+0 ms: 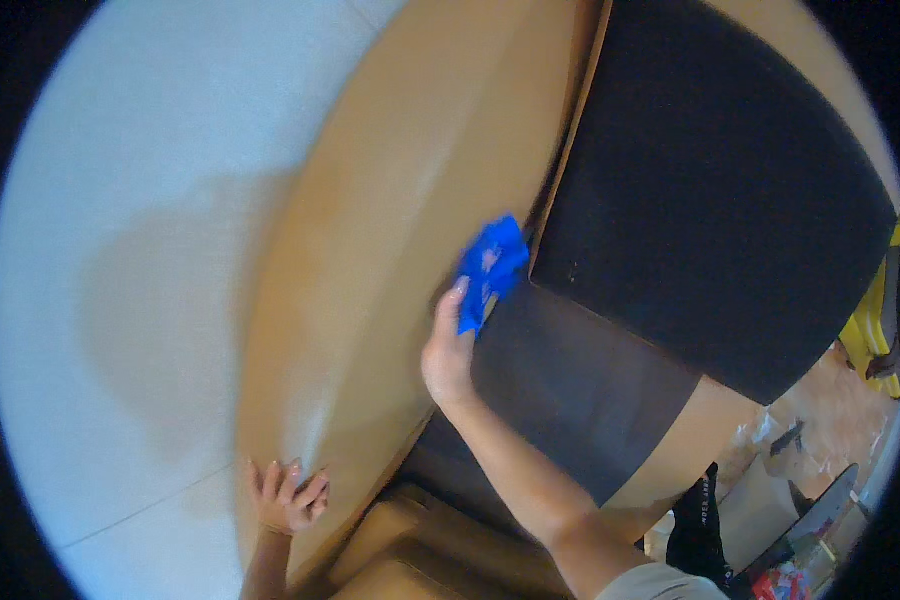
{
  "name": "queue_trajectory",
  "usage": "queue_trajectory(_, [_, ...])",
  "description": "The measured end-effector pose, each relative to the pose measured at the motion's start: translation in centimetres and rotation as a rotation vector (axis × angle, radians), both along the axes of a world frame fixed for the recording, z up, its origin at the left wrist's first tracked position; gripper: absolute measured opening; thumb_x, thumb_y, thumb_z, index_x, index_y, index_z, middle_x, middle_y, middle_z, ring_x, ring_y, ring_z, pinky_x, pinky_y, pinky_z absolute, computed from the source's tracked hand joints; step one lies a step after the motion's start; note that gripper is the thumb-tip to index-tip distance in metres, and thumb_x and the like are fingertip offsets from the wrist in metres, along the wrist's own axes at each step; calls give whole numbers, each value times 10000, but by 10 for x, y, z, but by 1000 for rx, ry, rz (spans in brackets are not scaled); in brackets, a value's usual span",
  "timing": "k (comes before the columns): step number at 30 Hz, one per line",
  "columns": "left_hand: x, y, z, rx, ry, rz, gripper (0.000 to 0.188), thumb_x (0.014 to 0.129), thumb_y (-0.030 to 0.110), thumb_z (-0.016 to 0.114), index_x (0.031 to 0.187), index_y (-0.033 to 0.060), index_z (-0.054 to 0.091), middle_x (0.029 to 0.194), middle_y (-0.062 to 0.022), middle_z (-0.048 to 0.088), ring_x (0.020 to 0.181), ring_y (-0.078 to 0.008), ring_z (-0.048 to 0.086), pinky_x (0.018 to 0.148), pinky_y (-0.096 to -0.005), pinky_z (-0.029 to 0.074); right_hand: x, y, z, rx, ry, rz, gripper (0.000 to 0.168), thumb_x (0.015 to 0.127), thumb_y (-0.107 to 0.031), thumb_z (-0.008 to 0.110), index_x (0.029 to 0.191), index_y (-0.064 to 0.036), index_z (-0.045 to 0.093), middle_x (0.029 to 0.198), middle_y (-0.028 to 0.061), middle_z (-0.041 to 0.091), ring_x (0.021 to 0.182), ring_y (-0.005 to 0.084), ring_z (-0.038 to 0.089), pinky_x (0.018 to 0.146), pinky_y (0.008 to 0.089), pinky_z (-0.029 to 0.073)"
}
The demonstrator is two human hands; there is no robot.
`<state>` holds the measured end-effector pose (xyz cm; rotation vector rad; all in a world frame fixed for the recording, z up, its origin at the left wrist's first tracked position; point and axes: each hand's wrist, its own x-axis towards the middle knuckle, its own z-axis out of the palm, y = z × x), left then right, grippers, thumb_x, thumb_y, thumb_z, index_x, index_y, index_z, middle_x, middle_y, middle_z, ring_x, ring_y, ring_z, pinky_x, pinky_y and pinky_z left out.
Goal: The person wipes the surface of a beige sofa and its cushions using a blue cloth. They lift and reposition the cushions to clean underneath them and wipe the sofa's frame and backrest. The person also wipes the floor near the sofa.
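Observation:
My right hand (450,360) holds a crumpled blue cloth (495,259), blurred, against the lower edge of a tan, leather-like padded backrest (390,225) that looks like part of a sofa. Beside the cloth is the corner of a large black-faced cushion or panel (705,187) with a tan edge. Under that corner lies a dark brown flat surface (570,382). Further down, my left hand (289,495) rests on the backrest with its fingers apart and nothing in it.
A pale wall (142,150) with thin seams stands behind the backrest. Tan padding (450,547) lies at the bottom. On the right are yellow material (870,322), a black item with lettering (697,525) and assorted clutter on a shiny brownish floor (840,405).

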<state>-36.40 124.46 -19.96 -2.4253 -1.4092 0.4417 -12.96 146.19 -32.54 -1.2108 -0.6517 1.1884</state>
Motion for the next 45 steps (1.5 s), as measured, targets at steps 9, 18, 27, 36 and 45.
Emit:
queue_trajectory(9, [93,154,8,-83,-180,-44,554,779,558,619,1282,344,527,1400,-24,399,1318,-268,344,1021,-669,255,16,68,69,387,-811,170,513,904,-279,511,1396,-164,424,1533,80,216,1389,440,126,1069,646,18])
queue_trajectory(18, [104,172,-12,-22,-49,-281,404,860,513,493,1168,304,650,1353,23,444,1283,-264,362,980,-693,266,-2,-24,-172,-243,298,-44,608,998,-420,293,1374,58,300,1411,153,358,1279,277,356,1074,386,258])
queue_trajectory(27, [105,169,2,26,23,-305,411,871,545,465,1126,289,660,1389,-35,394,1291,-291,346,1008,-680,252,21,-41,-206,-418,173,-53,416,998,-313,439,1095,69,569,1057,126,612,933,195,544,842,315,432])
queue_trajectory(36, [114,160,-4,48,-103,-179,373,815,471,558,1152,336,639,1329,101,473,1292,-142,374,1038,-561,319,106,-60,3,-409,352,-40,509,987,-325,454,1377,-5,385,1348,107,465,1257,226,417,1070,399,285])
queue_trajectory(45, [102,140,-9,33,-116,-164,385,845,439,518,1209,331,585,1297,129,508,1256,-108,429,1037,-486,344,35,94,108,448,-1146,351,578,766,-220,626,1329,-163,508,1484,73,324,1365,409,231,1072,621,123])
